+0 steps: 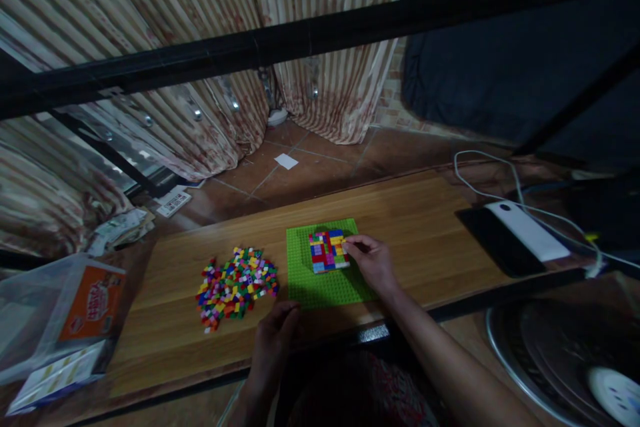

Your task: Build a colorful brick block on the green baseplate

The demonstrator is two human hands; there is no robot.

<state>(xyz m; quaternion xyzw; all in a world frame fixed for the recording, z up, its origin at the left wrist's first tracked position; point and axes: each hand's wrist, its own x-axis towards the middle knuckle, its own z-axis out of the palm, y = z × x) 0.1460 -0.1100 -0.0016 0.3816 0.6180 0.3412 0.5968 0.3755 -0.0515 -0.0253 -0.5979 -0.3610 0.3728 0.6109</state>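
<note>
A green studded baseplate (300,260) lies on the wooden tabletop. On it sits a flat, multicoloured block of toy bricks (325,259) in red, blue, yellow, white and other colours. My right hand (373,261) reaches over the plate's right side, thumb and forefinger pinched on a small toy brick at the block's right edge. Its colour is hard to make out under the fingertips. Near the plate's lower left corner, my left hand (277,327) rests at the table's front edge with fingers curled together; whatever they may hold is hidden. Left of the plate spreads a pile of loose toy bricks (237,287).
A clear plastic box (37,307) with an orange label stands at the left, beside a flat package (57,377). A black-and-white device (525,230) and a white cable (515,173) lie at the right. A dark metal bar (285,40) crosses beyond the table.
</note>
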